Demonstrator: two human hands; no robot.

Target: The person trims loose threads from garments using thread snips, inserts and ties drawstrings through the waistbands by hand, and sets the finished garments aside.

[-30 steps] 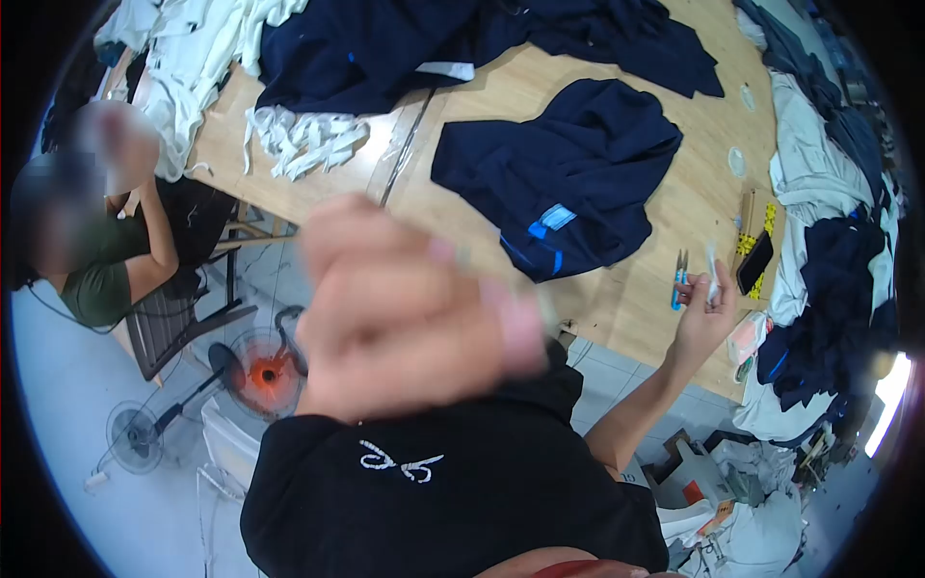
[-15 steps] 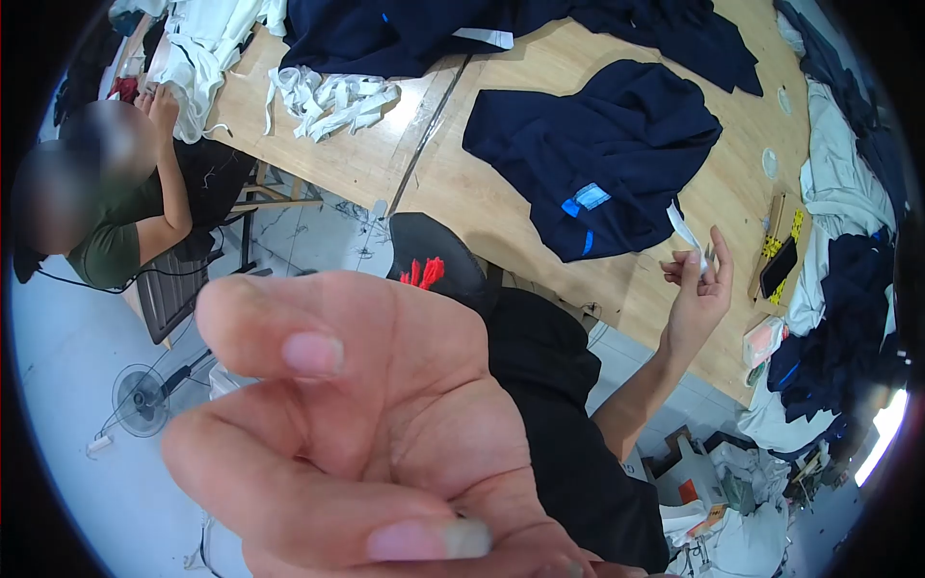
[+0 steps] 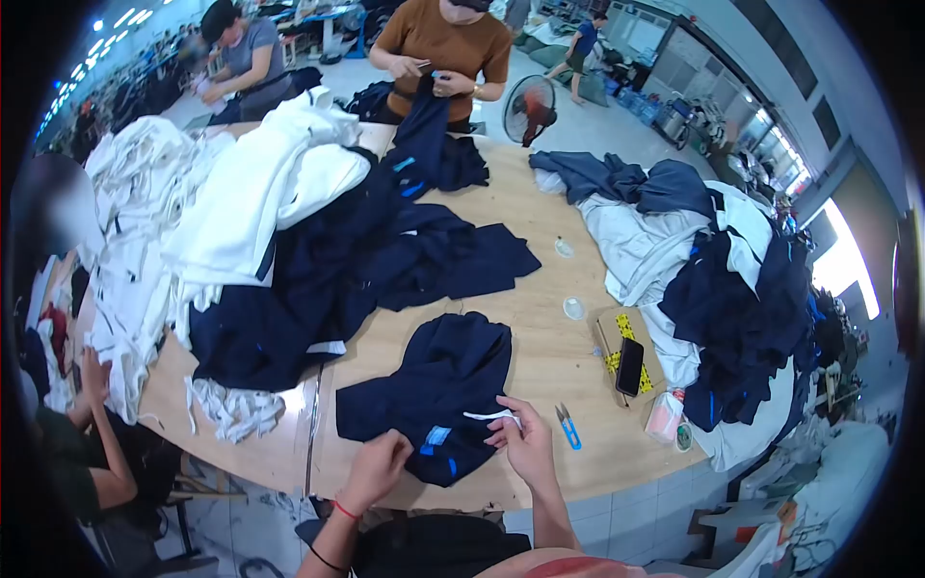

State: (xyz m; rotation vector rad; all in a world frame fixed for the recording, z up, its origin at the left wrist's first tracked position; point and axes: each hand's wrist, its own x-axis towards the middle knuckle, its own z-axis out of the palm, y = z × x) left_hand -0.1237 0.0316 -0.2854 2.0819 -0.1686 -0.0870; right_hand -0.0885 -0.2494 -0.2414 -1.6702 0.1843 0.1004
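My left hand [image 3: 381,464], with a red string on its wrist, is over the lower left edge of a navy garment [image 3: 453,361]. Its fingers are curled together, and anything between them is too small to tell. A thin white strip [image 3: 489,415] is pinched in my right hand [image 3: 526,445], above the garment's lower right part. Between the two hands a light blue label [image 3: 436,436] and a bright blue patch show on the navy cloth. Blue-handled thread snips [image 3: 569,429] lie on the wooden table [image 3: 525,361] to the right of my right hand.
Left are white garments [image 3: 145,193], navy garments [image 3: 318,270] and white strips [image 3: 236,409]. Right are a cardboard box [image 3: 647,358] with a black phone [image 3: 629,367] and piled clothes [image 3: 737,318]. A person in brown [image 3: 453,43] holds navy cloth across the table; another sits at left.
The view has tilted up, showing the far side of the room. My left hand has moved from close before the camera down to the garment. My right hand still holds the white strip.
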